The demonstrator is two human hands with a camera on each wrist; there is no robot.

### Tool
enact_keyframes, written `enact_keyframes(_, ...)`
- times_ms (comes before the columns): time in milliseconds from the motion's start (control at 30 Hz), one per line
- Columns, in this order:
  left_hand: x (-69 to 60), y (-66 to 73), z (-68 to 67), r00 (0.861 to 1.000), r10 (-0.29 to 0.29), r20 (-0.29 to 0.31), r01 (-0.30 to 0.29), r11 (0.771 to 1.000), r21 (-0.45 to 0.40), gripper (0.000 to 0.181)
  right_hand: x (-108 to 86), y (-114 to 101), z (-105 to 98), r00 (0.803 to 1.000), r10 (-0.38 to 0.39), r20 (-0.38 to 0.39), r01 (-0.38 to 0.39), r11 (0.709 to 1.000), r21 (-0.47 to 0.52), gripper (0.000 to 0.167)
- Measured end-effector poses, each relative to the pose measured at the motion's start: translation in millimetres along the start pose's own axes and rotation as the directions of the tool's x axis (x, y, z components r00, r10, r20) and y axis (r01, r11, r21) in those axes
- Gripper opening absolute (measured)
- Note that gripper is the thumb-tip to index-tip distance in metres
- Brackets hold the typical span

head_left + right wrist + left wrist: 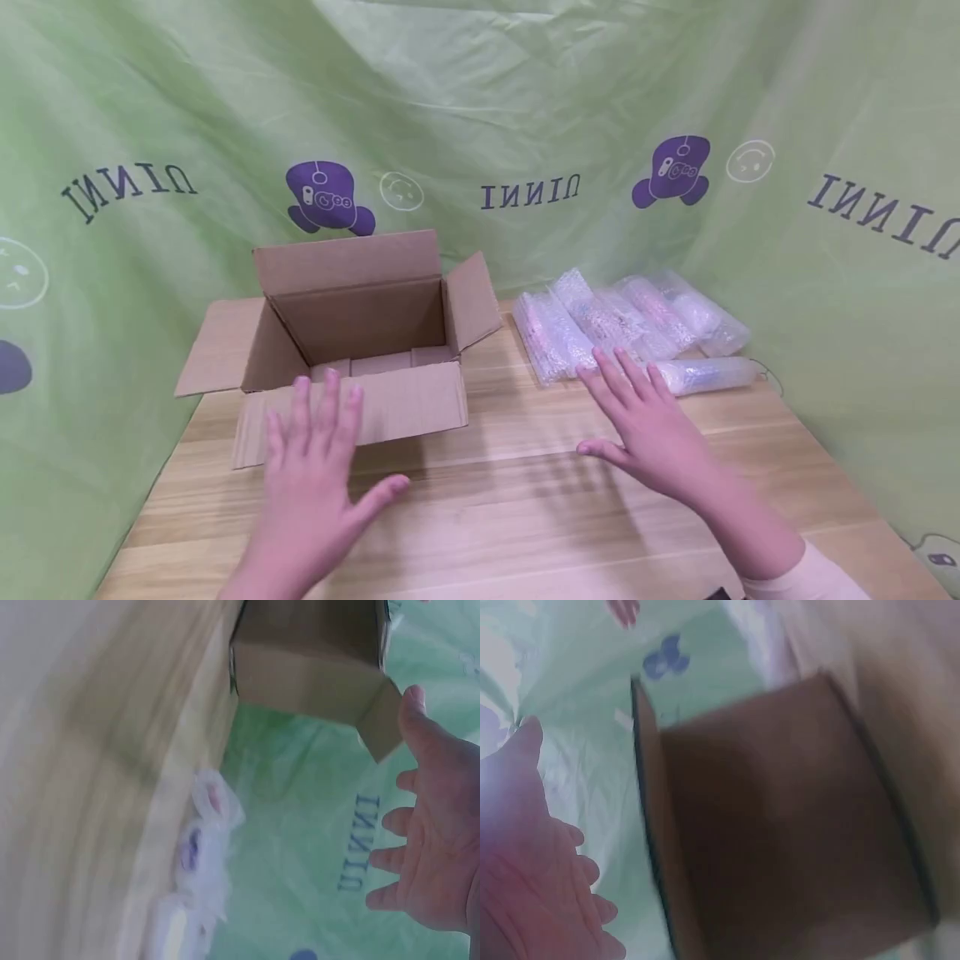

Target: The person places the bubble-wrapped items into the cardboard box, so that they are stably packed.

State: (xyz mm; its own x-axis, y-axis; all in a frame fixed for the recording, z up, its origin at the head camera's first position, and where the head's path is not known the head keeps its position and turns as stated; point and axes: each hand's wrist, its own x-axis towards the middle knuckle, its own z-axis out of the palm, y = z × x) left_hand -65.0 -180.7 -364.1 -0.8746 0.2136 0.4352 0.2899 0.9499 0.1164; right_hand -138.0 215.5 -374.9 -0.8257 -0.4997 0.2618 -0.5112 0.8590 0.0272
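Your L hand (307, 492) and R hand (660, 437) are spread, holding nothing; open box (363, 321) at 11 o'clock, wrapped packs (633, 329) at 1. Prob. pre-grasp step; next move likely calls for gentle grip.

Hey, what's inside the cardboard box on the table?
Bare walls and part of the bottom show inside the box, nothing else. The front flap hides the nearest part; I can't see there.

This looks like a curtained-off work corner: pale-green fabric sheeting (480, 100) printed with purple figures (322, 187) hangs from nine to three o'clock round a light wood-grain table (495, 525) bearing an open brown cardboard box (423, 404) at ten and clear bubble-wrapped bundles (543, 333) at two.
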Motion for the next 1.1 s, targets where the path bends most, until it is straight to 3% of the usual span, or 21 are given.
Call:
enact_keyframes(200, 15.4, -31.5, -34.3, 0.996, -0.072, -0.057, 0.07, 0.997, -0.025, 0.111, 2.6, 29, -13, 0.999, 0.026, -0.044, -0.026, 1.0, 0.002, 0.097)
enact_keyframes(400, 28.1, -63.1, -49.8, 0.989, -0.13, -0.064, 0.126, 0.99, -0.06, 0.112, 3.8, 59, -25, 0.996, 0.056, -0.069, -0.056, 0.998, 0.012, 0.097)
enact_keyframes(733, 35.7, -110.0, -44.7, 0.982, -0.189, -0.005, 0.187, 0.976, -0.107, 0.108, 5.3, 101, -28, 0.991, 0.134, -0.028, -0.133, 0.991, 0.035, 0.099)
enact_keyframes(933, 34.3, -123.9, -34.7, 0.984, -0.175, 0.042, 0.179, 0.98, -0.088, 0.104, 6.1, 129, -12, 0.99, 0.14, -0.003, -0.139, 0.988, 0.073, 0.096)
enact_keyframes(1100, 34.6, -128.5, -28.1, 0.987, -0.147, 0.061, 0.151, 0.987, -0.062, 0.102, 2.7, 150, 6, 0.986, 0.151, 0.076, -0.158, 0.982, 0.103, 0.086)
